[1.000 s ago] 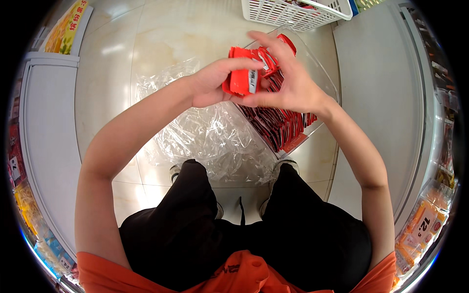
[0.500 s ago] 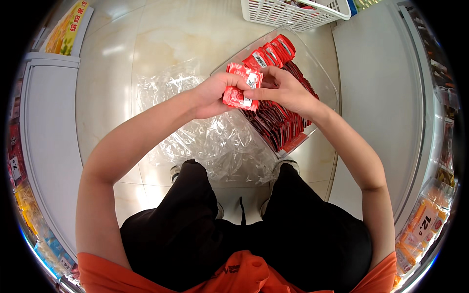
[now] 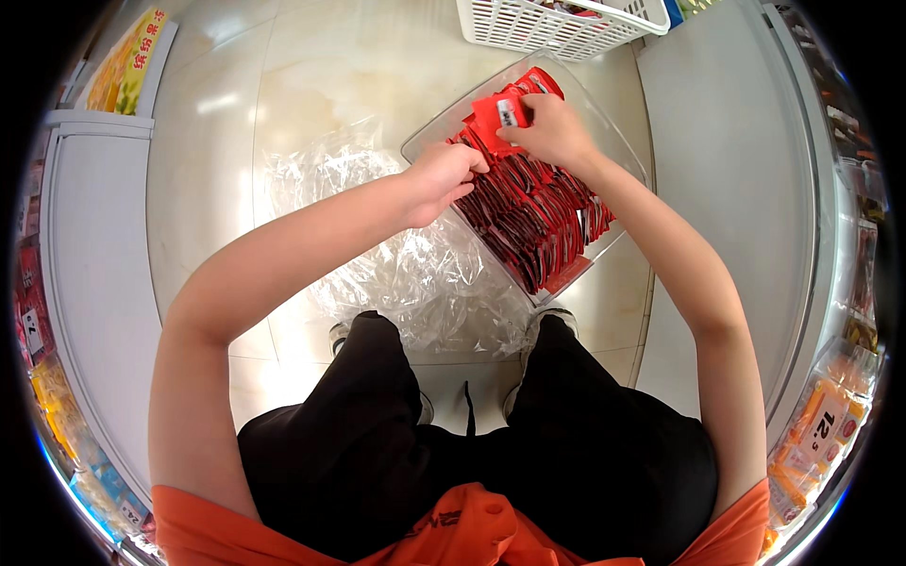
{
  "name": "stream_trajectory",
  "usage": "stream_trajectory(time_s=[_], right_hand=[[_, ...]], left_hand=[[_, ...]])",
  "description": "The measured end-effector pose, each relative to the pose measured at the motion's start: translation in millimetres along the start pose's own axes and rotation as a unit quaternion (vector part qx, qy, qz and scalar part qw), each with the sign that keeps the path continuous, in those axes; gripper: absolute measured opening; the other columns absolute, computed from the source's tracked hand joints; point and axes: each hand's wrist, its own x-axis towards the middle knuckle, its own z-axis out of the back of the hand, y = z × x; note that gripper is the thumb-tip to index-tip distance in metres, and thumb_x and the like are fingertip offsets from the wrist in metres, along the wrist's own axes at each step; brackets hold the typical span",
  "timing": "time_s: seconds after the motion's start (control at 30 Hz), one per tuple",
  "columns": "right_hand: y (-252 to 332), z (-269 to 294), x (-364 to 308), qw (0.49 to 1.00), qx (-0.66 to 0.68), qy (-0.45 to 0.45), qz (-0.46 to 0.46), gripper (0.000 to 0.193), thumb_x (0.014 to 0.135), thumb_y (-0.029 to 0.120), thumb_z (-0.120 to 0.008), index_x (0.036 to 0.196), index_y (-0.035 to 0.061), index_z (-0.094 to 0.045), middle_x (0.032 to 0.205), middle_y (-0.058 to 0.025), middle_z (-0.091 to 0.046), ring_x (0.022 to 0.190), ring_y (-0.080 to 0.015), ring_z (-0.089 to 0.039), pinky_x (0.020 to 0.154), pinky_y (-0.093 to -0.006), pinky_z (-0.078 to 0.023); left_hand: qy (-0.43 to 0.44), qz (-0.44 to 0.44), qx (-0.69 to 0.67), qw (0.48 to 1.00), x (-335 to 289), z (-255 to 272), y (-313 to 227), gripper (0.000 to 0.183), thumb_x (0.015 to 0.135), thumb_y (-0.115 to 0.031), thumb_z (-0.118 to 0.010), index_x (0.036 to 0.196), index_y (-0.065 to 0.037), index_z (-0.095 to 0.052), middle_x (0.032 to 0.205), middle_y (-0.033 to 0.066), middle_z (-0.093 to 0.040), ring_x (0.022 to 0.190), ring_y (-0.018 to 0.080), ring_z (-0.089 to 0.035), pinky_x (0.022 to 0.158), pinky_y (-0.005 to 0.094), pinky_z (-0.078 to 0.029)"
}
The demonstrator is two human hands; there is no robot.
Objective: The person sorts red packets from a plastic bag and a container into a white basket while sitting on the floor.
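Note:
A small red packet (image 3: 494,115) with a white label is pinched in my right hand (image 3: 552,134), over the far part of a clear plastic box (image 3: 422,134). Rows of red packets (image 3: 528,212) stand on edge inside that box, packed close together. My left hand (image 3: 441,183) is at the box's left side, fingers slightly curled and apart, their tips by the nearest packets. I see nothing held in it. Whether its fingertips touch those packets I cannot tell.
Crumpled clear plastic wrap (image 3: 406,274) lies on the tiled floor left of the box. Beyond the box stands a white slotted basket (image 3: 557,33). Grey-white cabinets (image 3: 99,264) flank both sides, with packaged goods (image 3: 819,434) at the outer edges. My knees are close to the box.
The red packets my two hands held together have left my left hand. My right hand has moved up and over the box with a packet; my left hand has opened.

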Motion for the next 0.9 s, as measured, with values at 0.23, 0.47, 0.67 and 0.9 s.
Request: stream_trajectory(time_s=[0.23, 0.47, 0.67, 0.9], right_hand=[[-37, -54, 22, 0.980, -0.010, -0.139, 0.141, 0.036, 0.070, 0.012, -0.066, 0.100, -0.0055, -0.055, 0.092, -0.0224, -0.063, 0.091, -0.0366, -0.062, 0.082, -0.0422, -0.050], [-59, -47, -16, 0.952, 0.283, -0.039, -0.105, 0.053, 0.077, 0.015, -0.074, 0.115, -0.0102, -0.046, 0.084, -0.0122, -0.062, 0.060, -0.0134, -0.062, 0.050, -0.0259, -0.053], [-66, -62, 1, 0.936, 0.347, -0.016, -0.055, 0.029, 0.087, 0.011, -0.064, 0.103, -0.0085, -0.050, 0.078, -0.0130, -0.063, 0.063, -0.0157, -0.064, 0.052, -0.0279, -0.054], [-54, -65, -8, 0.964, 0.052, -0.161, 0.205, 0.009, 0.088, 0.003, -0.058, 0.092, -0.0045, -0.056, 0.078, -0.0186, -0.065, 0.064, -0.0291, -0.065, 0.060, -0.0358, -0.051]], left_hand=[[-0.014, 0.025, -0.010, 1.000, 61, 10, 9, 0.013, 0.084, -0.003, -0.049, 0.096, -0.008, -0.051, 0.102, 0.0028, -0.055, 0.096, 0.0138, -0.053, 0.093, 0.0304, -0.042], [0.017, 0.021, -0.036, 0.999, 72, 19, 9, 0.032, 0.083, 0.002, -0.046, 0.113, -0.009, -0.050, 0.108, 0.0026, -0.054, 0.102, 0.0138, -0.053, 0.096, 0.0299, -0.041], [-0.012, 0.025, -0.022, 0.999, 60, 1, 3, 0.042, 0.083, 0.004, -0.046, 0.123, -0.009, -0.047, 0.115, 0.0020, -0.053, 0.106, 0.0142, -0.052, 0.096, 0.0316, -0.041], [0.060, -0.012, -0.042, 0.997, 74, 12, 9, 0.032, 0.085, -0.001, -0.049, 0.116, -0.008, -0.050, 0.109, 0.0033, -0.054, 0.102, 0.0145, -0.053, 0.091, 0.0324, -0.044]])
